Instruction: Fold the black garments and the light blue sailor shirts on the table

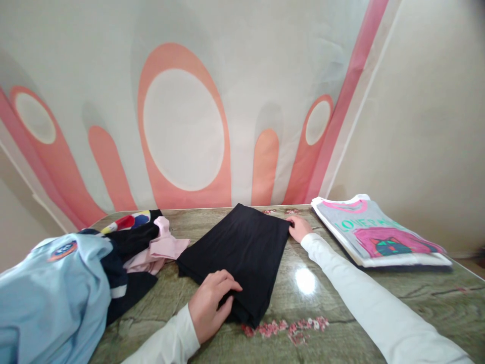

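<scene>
A folded black garment (242, 247) lies in the middle of the green marble-patterned table (341, 303). My left hand (210, 303) rests on its near edge, fingers curled around the fold. My right hand (298, 227) is stretched out to the garment's far right corner and pinches it. Both arms wear white sleeves.
A heap of unfolded clothes sits at the left: a light blue shirt (53, 293), dark pieces (131, 242) and a pink one (162, 247). A stack of folded shirts (379, 232) with a grey printed top lies at the right. A curtain with orange ovals (182, 126) hangs behind.
</scene>
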### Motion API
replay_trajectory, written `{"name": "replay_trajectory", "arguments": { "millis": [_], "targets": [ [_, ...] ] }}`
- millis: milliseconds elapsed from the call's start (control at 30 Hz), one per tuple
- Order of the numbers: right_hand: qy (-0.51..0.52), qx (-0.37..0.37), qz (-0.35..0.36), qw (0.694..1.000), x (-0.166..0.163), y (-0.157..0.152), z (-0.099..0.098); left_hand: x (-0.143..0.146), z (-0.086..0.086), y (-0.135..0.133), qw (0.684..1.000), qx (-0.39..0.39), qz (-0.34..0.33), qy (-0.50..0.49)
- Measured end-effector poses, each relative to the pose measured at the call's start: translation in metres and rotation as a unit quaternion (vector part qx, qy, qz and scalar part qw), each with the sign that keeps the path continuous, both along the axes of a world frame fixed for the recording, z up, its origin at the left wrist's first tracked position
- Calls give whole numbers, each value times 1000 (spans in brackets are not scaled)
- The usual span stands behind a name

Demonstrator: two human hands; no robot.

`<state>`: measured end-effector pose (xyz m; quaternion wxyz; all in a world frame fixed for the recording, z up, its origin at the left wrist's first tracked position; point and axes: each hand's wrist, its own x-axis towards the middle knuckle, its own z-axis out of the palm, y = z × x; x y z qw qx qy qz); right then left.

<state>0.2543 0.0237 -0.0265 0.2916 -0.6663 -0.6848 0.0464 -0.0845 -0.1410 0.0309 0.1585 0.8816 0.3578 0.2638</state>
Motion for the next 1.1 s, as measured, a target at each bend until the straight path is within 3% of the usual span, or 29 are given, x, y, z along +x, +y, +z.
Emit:
{"name": "replay_trajectory", "arguments": {
  "millis": [500, 600, 733, 833, 933, 1100],
  "targets": [
    [-17, -7, 7, 1000, 9, 6, -11, 21, 9, -9, 999, -32, -14, 33],
    [-11, -17, -2, 1000, 10, 9, -12, 17, 17, -15, 999, 18, -14, 23],
    [-29, -20, -10, 999, 10, 12, -13, 13, 25, -27, 989, 148, -16, -7],
    [-40, -29, -22, 999, 9, 11, -13, 16, 19, -34, 976, 203, -55, 52],
    [-41, -27, -24, 999, 8, 8, -11, 23, 7, -38, 975, 173, -85, 107],
    [-28, -20, 5, 999, 7, 2, -5, 32, -2, -41, 990, 114, -72, 43]
  ]
}}
